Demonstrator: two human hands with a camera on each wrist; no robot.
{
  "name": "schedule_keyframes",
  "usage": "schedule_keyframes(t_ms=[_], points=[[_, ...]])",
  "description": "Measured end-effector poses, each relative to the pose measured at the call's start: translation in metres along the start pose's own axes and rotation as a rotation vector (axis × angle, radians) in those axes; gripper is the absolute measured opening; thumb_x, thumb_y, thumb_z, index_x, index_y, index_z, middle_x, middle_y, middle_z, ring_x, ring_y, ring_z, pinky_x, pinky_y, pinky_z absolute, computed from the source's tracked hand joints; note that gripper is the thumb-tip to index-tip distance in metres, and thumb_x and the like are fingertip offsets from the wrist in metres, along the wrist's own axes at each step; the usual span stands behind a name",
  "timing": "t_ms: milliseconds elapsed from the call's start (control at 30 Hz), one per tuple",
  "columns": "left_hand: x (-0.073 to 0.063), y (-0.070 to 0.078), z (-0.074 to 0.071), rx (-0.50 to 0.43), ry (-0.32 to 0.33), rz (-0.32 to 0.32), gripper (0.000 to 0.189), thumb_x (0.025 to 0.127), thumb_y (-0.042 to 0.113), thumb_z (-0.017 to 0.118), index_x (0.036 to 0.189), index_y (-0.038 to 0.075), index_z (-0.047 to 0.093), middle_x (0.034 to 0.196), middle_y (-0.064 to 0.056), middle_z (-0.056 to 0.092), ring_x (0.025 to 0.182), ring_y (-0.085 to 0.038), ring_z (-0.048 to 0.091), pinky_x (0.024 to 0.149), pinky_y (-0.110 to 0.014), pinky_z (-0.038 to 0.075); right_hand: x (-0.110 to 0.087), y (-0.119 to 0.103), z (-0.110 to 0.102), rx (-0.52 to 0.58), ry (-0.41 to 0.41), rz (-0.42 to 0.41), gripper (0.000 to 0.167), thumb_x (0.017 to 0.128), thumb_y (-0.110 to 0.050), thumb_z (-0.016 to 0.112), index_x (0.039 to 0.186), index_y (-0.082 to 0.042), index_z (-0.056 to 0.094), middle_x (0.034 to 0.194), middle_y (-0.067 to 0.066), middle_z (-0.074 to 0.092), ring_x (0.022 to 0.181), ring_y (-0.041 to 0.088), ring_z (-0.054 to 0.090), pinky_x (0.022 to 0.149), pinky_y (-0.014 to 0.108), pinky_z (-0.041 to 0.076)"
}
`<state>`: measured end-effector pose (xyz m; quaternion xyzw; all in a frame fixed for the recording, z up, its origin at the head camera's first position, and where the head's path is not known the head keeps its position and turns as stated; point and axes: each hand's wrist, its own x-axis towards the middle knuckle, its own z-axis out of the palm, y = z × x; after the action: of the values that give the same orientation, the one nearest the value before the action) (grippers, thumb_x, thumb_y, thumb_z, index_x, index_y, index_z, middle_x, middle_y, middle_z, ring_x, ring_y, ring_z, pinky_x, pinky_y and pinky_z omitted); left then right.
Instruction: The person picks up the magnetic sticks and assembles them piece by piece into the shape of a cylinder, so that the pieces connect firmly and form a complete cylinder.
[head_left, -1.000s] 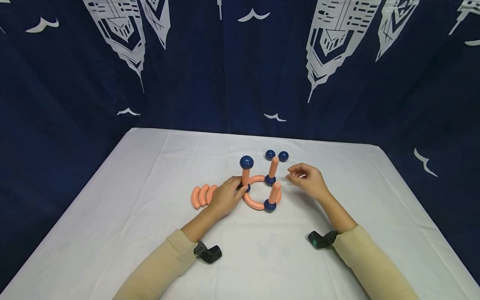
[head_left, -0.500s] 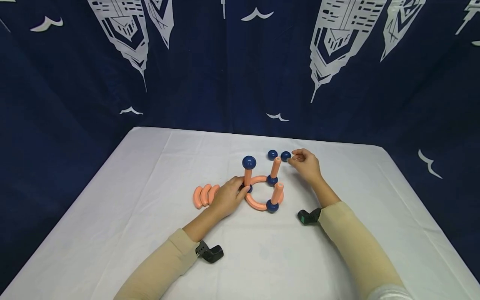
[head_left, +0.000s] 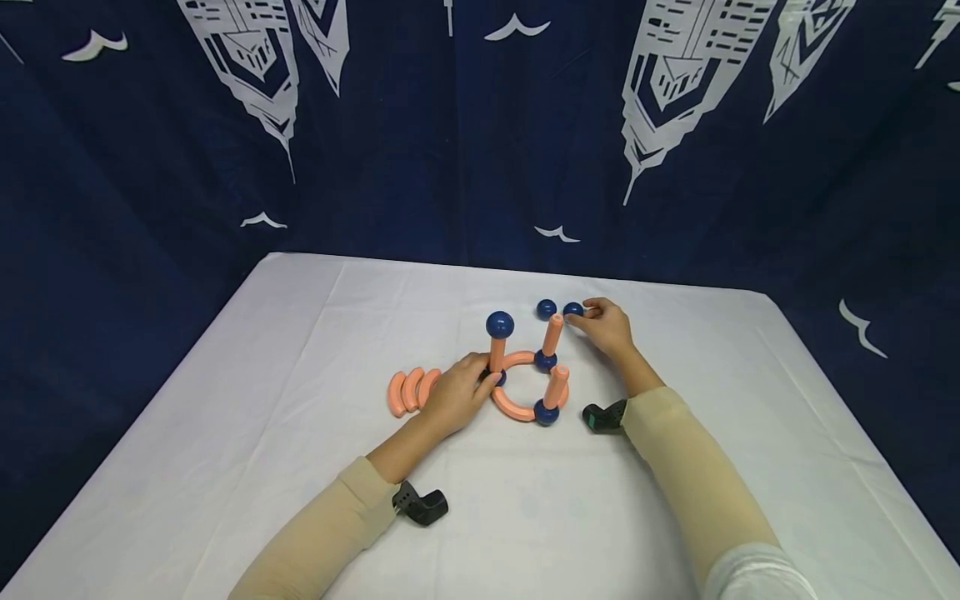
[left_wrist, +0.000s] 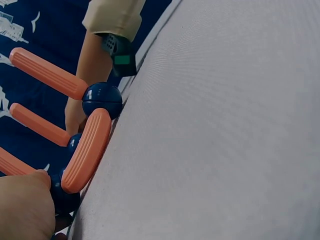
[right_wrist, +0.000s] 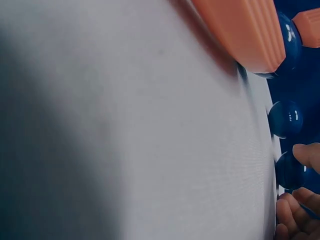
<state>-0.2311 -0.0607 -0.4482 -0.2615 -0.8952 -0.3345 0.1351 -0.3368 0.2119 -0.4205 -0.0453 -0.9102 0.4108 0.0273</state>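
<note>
A ring of curved orange rods (head_left: pixel 514 407) and blue balls lies on the table, with straight orange rods (head_left: pixel 552 335) standing on the balls. My left hand (head_left: pixel 456 396) grips the ring's left ball (left_wrist: pixel 64 197), thumb in front and the other fingers mostly hidden. The upright rod above it carries a blue ball (head_left: pixel 499 324) on top. Behind the ring my right hand (head_left: pixel 606 327) has thumb and fingers around a loose blue ball (right_wrist: pixel 290 171), pinching it on the table. Just left of it sits another loose blue ball (head_left: pixel 546 309).
Several curved orange rods (head_left: pixel 411 390) lie side by side left of the ring, partly behind my left hand. A white cloth covers the table (head_left: pixel 510 517). A dark blue printed curtain (head_left: pixel 420 150) hangs behind its far edge.
My right hand has moved away from me and left, from beside the ring to the right loose ball, its fingers closing around it. My left hand stays on the ring.
</note>
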Motion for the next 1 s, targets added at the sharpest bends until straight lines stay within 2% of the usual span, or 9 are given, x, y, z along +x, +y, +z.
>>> schedule_keyframes(t_ms=[300, 467, 700, 1000], points=[[0.0006, -0.0009, 0.0017, 0.007, 0.001, 0.007, 0.029, 0.1, 0.024, 0.057, 0.12, 0.003, 0.061, 0.113, -0.013, 0.063, 0.105, -0.029, 0.062, 0.087, -0.041, 0.05, 0.0031, 0.0005, 0.0038, -0.044, 0.007, -0.002, 0.054, 0.09, -0.031, 0.066, 0.129, 0.004, 0.055, 0.11, 0.02, 0.058, 0.094, 0.029, 0.052, 0.076, 0.033, 0.043], [0.0002, 0.0003, 0.0005, 0.013, -0.004, 0.006, 0.029, 0.1, 0.023, 0.056, 0.12, 0.004, 0.061, 0.114, -0.013, 0.064, 0.105, -0.028, 0.062, 0.087, -0.041, 0.05, 0.003, 0.0004, 0.0051, -0.059, 0.018, 0.003, 0.052, 0.091, -0.03, 0.066, 0.127, 0.005, 0.056, 0.108, 0.019, 0.058, 0.093, 0.029, 0.051, 0.076, 0.034, 0.042], [-0.0004, 0.0015, -0.0008, 0.015, -0.006, 0.003, 0.029, 0.1, 0.022, 0.056, 0.121, 0.003, 0.061, 0.114, -0.013, 0.063, 0.105, -0.028, 0.063, 0.086, -0.042, 0.051, 0.0022, 0.0008, 0.0055, -0.039, 0.039, 0.021, 0.048, 0.09, -0.029, 0.068, 0.12, 0.006, 0.055, 0.106, 0.017, 0.055, 0.093, 0.028, 0.05, 0.079, 0.035, 0.043], [-0.0005, 0.0005, -0.0009, 0.007, -0.008, 0.001, 0.029, 0.1, 0.022, 0.056, 0.121, 0.003, 0.061, 0.114, -0.013, 0.064, 0.106, -0.028, 0.062, 0.087, -0.041, 0.05, -0.0057, -0.0031, 0.0001, -0.016, 0.038, 0.006, 0.049, 0.088, -0.03, 0.068, 0.118, 0.005, 0.052, 0.107, 0.017, 0.056, 0.094, 0.028, 0.051, 0.078, 0.035, 0.042]])
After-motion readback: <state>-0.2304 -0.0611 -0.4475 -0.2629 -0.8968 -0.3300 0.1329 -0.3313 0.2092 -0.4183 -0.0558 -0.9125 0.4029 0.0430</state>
